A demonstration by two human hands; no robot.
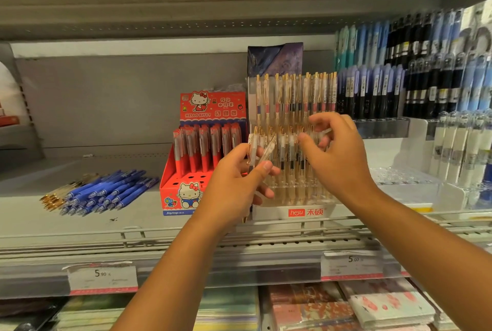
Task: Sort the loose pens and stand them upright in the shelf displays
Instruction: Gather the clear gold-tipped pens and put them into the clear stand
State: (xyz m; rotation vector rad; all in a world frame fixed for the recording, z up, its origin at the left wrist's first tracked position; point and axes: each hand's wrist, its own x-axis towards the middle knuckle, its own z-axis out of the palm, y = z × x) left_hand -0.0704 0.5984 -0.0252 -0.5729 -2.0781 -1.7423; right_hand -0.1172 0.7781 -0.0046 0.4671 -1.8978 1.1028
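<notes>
My left hand grips a small bunch of clear pens with gold clips, held upright in front of the clear tiered display labelled hesu. My right hand reaches into that display's front row, and its fingers pinch one clear pen. Many matching clear gold pens stand upright in the back row. A pile of loose blue pens lies flat on the shelf at the left, with several gold-tipped clear pens beside it.
A red Hello Kitty display box with red pens stands left of the clear display. Dark and blue pens fill racks at the right. White pens stand at the far right. Price labels line the shelf edge; notebooks lie below.
</notes>
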